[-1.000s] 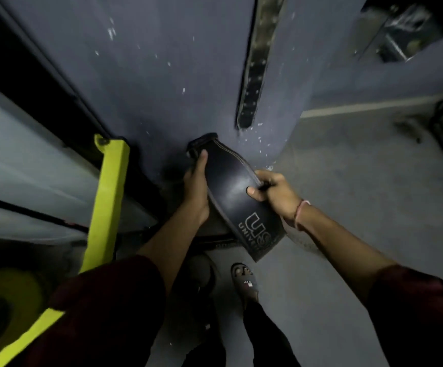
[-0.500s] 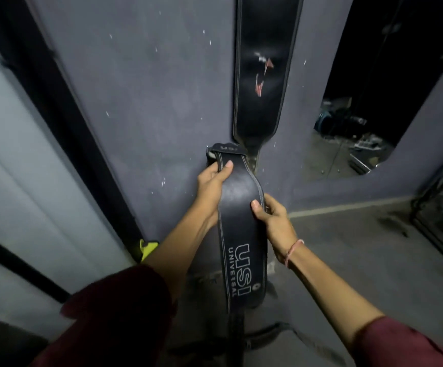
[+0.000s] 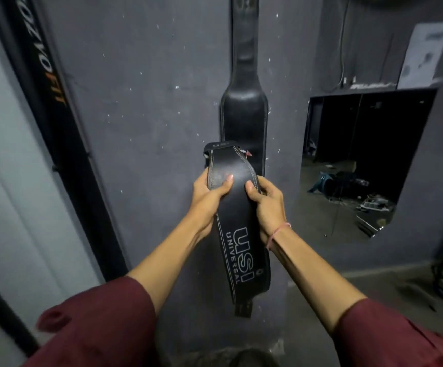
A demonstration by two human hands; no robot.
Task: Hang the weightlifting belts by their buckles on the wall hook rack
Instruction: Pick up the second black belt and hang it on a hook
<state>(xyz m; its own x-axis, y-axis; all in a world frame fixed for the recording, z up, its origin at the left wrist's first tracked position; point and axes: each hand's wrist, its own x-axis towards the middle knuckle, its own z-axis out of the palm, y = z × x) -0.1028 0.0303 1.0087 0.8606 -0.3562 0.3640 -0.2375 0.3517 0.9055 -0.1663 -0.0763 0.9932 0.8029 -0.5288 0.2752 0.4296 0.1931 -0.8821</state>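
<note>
The black leather belt (image 3: pixel 241 226) is being held up in front of the grey wall (image 3: pixel 148 102), off the floor, with its lower end dangling free. Pale stitching is running along both edges, white letters reading USI UNIVERSAL are running down its wide part, and the top is narrowing into a folded tab. A dark strap end is peeking out underneath.

The left hand (image 3: pixel 209 197) is gripping the left edge, thumb lying across the face. The right hand (image 3: pixel 268 205) is clamping the right edge, fingers curling behind, with a pink thread (image 3: pixel 278 234) circling the wrist.

Just behind the tab, a second black belt (image 3: pixel 244 109) is hanging flat against the wall, its top running out of view. Over to the right, a mirror (image 3: pixel 360 160) is reflecting a dark, cluttered room, with a sheet of paper (image 3: pixel 424 54) stuck above it. On the left, a black lettered strip (image 3: pixel 45 75) is slanting down.
</note>
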